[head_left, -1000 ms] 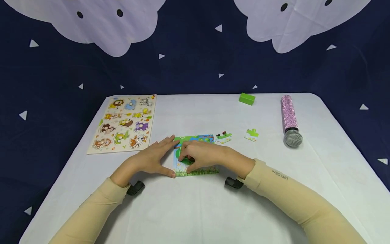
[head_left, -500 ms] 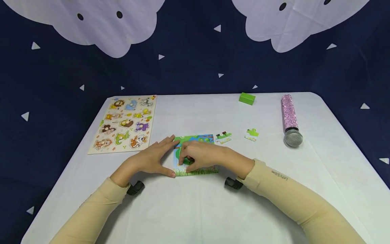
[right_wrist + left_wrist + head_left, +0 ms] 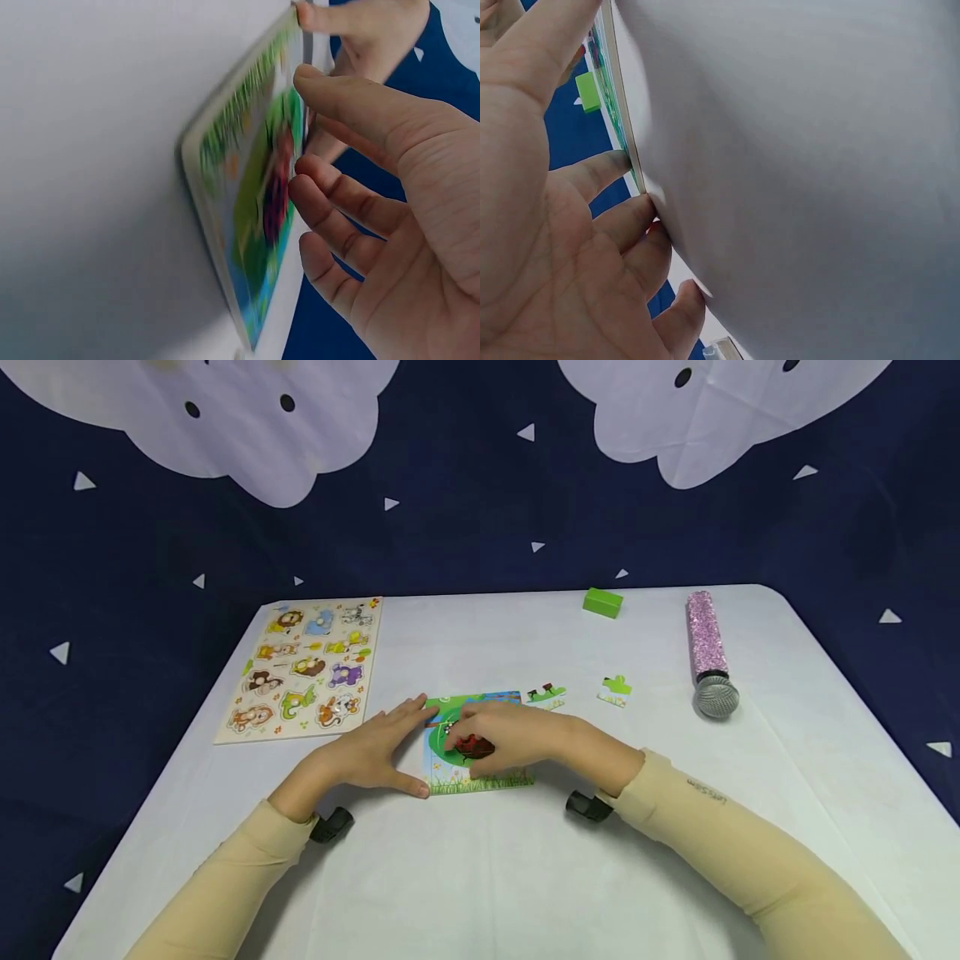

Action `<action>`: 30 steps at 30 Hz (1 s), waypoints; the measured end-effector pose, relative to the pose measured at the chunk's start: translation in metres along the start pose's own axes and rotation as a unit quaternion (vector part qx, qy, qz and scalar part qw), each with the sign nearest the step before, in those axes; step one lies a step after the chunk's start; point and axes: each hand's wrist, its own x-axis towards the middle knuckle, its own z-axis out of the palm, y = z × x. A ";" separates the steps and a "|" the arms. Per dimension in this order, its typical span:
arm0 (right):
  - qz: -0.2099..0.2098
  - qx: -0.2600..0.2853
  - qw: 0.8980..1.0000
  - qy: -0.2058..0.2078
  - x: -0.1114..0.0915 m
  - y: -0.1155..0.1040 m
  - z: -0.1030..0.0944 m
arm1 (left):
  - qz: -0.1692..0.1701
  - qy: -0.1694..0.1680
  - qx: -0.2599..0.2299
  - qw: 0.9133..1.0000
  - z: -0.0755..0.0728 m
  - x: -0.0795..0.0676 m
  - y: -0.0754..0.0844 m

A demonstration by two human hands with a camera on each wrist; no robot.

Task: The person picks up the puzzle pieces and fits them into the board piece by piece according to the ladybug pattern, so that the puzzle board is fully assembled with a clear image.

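Note:
A small jigsaw puzzle [image 3: 480,785] with a ladybug on a green leaf and grass along its near edge lies flat at the table's middle. Along its left side my left hand [image 3: 375,747] is spread, thumb at the near corner and index finger at the far corner. Over the picture hovers my right hand [image 3: 517,735], fingers loosely bent and apart; in the right wrist view a gap shows between its fingertips and the puzzle [image 3: 251,172]. Two loose jigsaw pieces lie to the right: one with dark red marks [image 3: 547,695], partly behind the right hand, and a green one [image 3: 616,689].
An animal peg puzzle board [image 3: 311,732] lies at the table's left. Toward the back edge sits a green block [image 3: 602,602], with a pink glittery microphone [image 3: 708,643] to its right. A dark blue backdrop with clouds [image 3: 465,527] stands behind the white table.
My right hand has risen a little off the puzzle and shifted right, its fingers loosening, so more of the ladybug shows. My left hand stays at the left side.

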 end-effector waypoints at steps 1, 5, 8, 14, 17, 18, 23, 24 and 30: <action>0.003 0.000 1.000 0.003 -0.002 0.002 -0.002 | 0.000 0.000 -0.002 1.000 0.000 0.000 0.000; 0.023 -0.007 1.000 0.021 -0.013 0.015 -0.011 | 0.005 0.006 -0.002 1.000 0.003 0.001 -0.005; 0.046 -0.009 0.998 0.034 -0.023 0.025 -0.017 | 0.007 0.009 -0.001 1.000 0.004 0.002 -0.006; 0.086 0.011 0.995 0.059 -0.044 0.047 -0.033 | -0.014 -0.001 0.012 1.000 0.002 0.002 -0.003; 0.109 0.012 0.992 0.066 -0.053 0.057 -0.041 | -0.021 -0.003 0.019 1.000 0.002 0.002 -0.003; 0.116 0.012 0.991 0.066 -0.055 0.060 -0.043 | -0.023 -0.004 0.020 1.000 0.002 0.002 -0.003; 0.148 0.013 0.987 0.059 -0.065 0.073 -0.049 | -0.023 -0.003 0.020 1.000 0.002 0.001 -0.003; 0.152 0.014 0.987 0.057 -0.066 0.075 -0.050 | -0.023 -0.003 0.020 1.000 0.001 0.001 -0.002; 0.155 0.027 0.986 0.059 -0.067 0.086 -0.050 | -0.022 -0.004 0.020 1.000 0.002 0.001 -0.003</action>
